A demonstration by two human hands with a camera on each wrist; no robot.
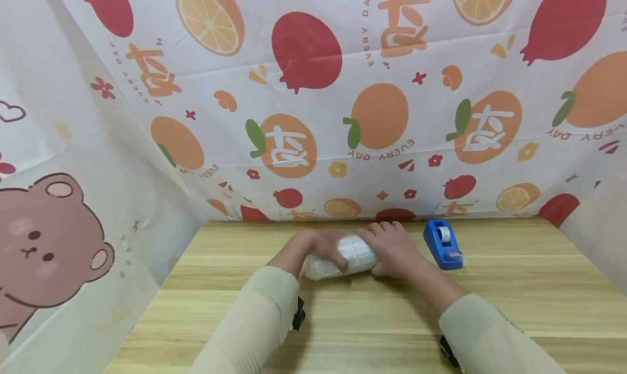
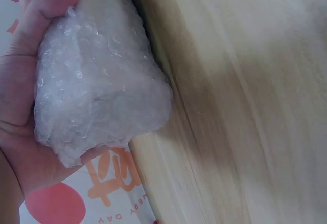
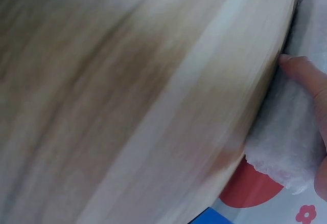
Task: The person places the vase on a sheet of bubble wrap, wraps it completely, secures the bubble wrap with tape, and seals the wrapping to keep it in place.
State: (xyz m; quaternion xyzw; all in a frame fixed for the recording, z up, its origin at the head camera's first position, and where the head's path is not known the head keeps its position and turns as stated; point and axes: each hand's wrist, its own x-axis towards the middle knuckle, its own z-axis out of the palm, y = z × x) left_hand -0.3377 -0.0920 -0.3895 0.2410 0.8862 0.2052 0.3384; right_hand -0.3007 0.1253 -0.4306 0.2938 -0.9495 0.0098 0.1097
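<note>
A bundle rolled in clear bubble wrap (image 1: 356, 254) lies on the wooden table, between both hands. What is inside the wrap cannot be made out. My left hand (image 1: 327, 247) grips its left part, with the thumb over the near side; in the left wrist view the wrapped bundle (image 2: 102, 81) rests in the palm of the left hand (image 2: 20, 96). The right hand (image 1: 393, 250) holds the other end from above. In the right wrist view, the thumb of the right hand (image 3: 309, 81) presses against the bubble wrap (image 3: 286, 127).
A blue tape dispenser (image 1: 443, 244) with a roll of tape stands to the right of the right hand. Behind the wooden table (image 1: 362, 325) hangs a white curtain (image 1: 333, 107) printed with fruit. Another sheet with a bear print (image 1: 54, 243) hangs at the left.
</note>
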